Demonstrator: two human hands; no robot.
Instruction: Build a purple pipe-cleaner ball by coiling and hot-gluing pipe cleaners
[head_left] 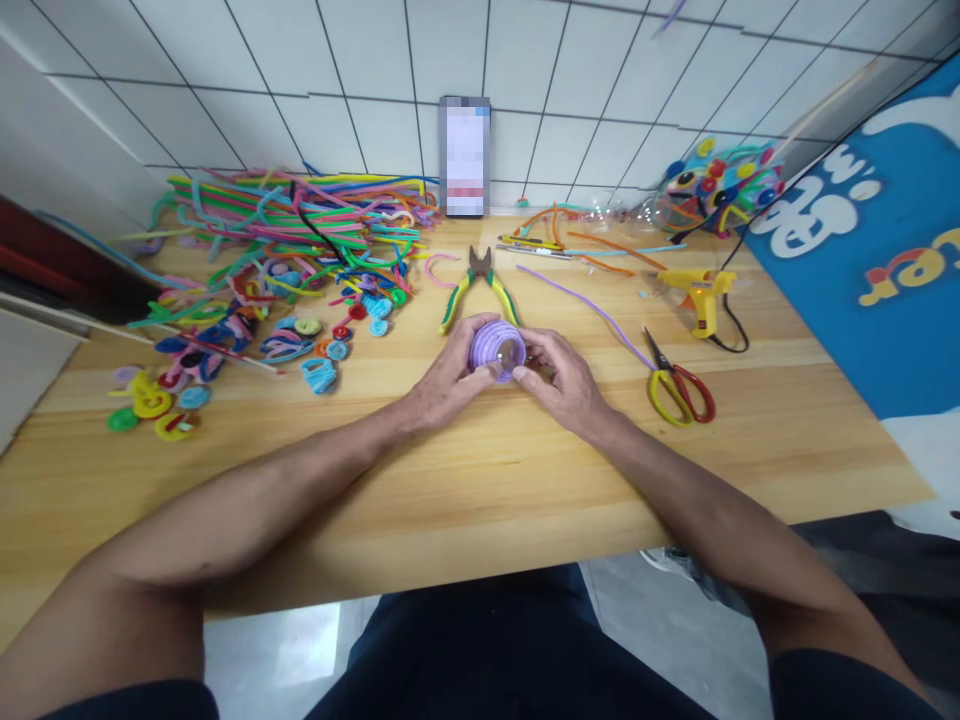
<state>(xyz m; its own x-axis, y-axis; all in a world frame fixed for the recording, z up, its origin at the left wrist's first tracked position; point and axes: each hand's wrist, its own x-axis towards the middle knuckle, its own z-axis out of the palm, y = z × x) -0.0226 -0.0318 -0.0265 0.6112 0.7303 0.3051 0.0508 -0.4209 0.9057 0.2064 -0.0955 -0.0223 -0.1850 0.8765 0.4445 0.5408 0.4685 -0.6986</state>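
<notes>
Between my hands is a purple pipe-cleaner coil (487, 341), wound in rings around something clear and shiny that shows at its near end. My left hand (451, 372) wraps its left side, thumb across the front. From the right, my right hand (561, 376) grips the coil with its thumb at the lower edge and fingers curled behind. Just beyond them lie pliers (480, 275) with green and yellow handles, jaws pointing away. A loose purple pipe cleaner (589, 310) runs toward the scissors (679, 385), which have one yellow and one red handle.
A heap of coloured pipe cleaners (300, 225) fills the back left, with small coiled shapes (319, 375) before it. A phone (466, 160) leans on the tiled wall. To the right are a yellow glue gun (701, 295) with its cord and a clear bag of colourful pieces (724, 185).
</notes>
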